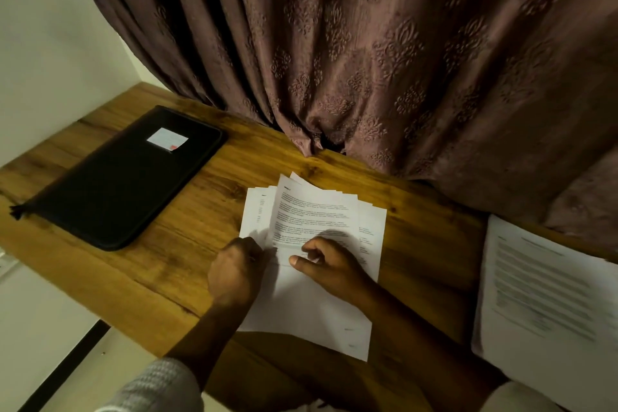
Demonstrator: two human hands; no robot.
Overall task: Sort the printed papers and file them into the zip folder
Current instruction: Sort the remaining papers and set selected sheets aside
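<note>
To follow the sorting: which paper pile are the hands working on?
The fanned pile in the middle: the left hand and right hand grip it. The pile at the right edge lies untouched.

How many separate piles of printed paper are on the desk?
2. A fanned pile of white printed sheets lies centrally under the left hand and right hand; a second white printed pile sits at the right edge of the wooden desk, partly out of frame.

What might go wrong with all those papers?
1. The fanned papers, pinched by the left hand and right hand, are loose and uneven; sheets could slip out of order.
2. The zip folder lies apart, seemingly closed; opening it means letting go of the sheets.
3. The second stack sits close by, so piles might mix.
</note>
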